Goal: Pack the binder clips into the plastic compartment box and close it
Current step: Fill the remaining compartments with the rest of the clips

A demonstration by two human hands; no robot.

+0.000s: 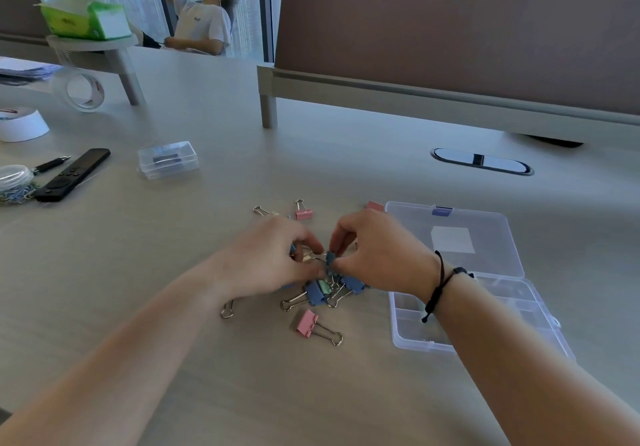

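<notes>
A wide, pale wood-grain counter (173,290) fills the view, backed by a brown fabric divider panel (450,30) on grey legs, with tall windows behind it showing a hazy city. An oval cable port (481,161) is set into the surface at the right.

At the centre, the left hand (273,258) and the right hand (381,251) meet over a loose heap of binder clips (329,290). Both hands are pinched closed on one small blue clip (330,259), held just above the heap. A pink clip (308,322) lies apart nearer the camera, and another pink clip (303,213) sits farther back. A dark cord bracelet (441,286) circles the right wrist.

Just right of the heap lies the clear plastic compartment box (415,335), open, its lid (478,238) laid flat on the far side; its visible compartments look empty.

Toward the left are a small closed clear case (168,160), a black remote (72,175), a roll of clear tape (79,89) and a green tissue pack (83,18) on a small riser shelf (93,44). Another person (201,13) sits by the window, drinking.
</notes>
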